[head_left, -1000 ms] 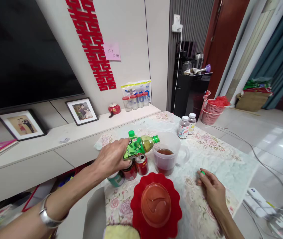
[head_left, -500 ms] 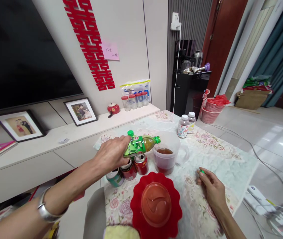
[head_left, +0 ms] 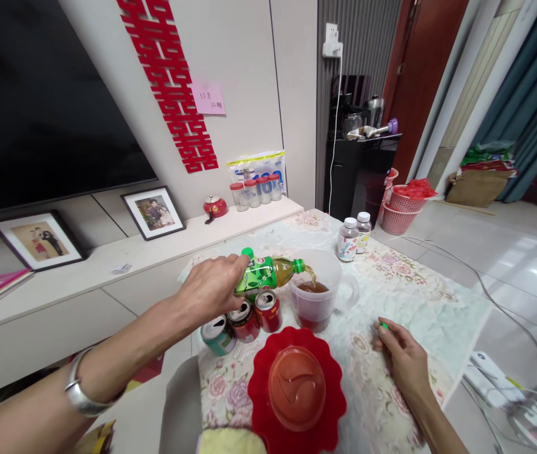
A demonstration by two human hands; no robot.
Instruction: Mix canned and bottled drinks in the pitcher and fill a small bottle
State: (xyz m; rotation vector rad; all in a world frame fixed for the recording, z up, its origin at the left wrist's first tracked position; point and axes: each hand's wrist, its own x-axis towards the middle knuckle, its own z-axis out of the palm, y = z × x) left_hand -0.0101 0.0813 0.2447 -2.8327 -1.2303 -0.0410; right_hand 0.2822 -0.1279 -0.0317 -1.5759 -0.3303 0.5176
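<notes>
Pouring is under way: the left hand [head_left: 209, 291], fingers wrapped around the green tea bottle [head_left: 268, 272], holds it tipped almost flat above the worktop [head_left: 415, 290]. Its open neck is over the rim of the clear jug [head_left: 332, 268], and a thin stream falls into brown liquid filling roughly the lower half. Tea shows from label to neck, so I judge a good part is not yet poured, while the right hand [head_left: 403, 359] rests on the worktop, fingers pinching the green cap [head_left: 384, 326], with 3 opened cans [head_left: 268, 310] under the bottle.
</notes>
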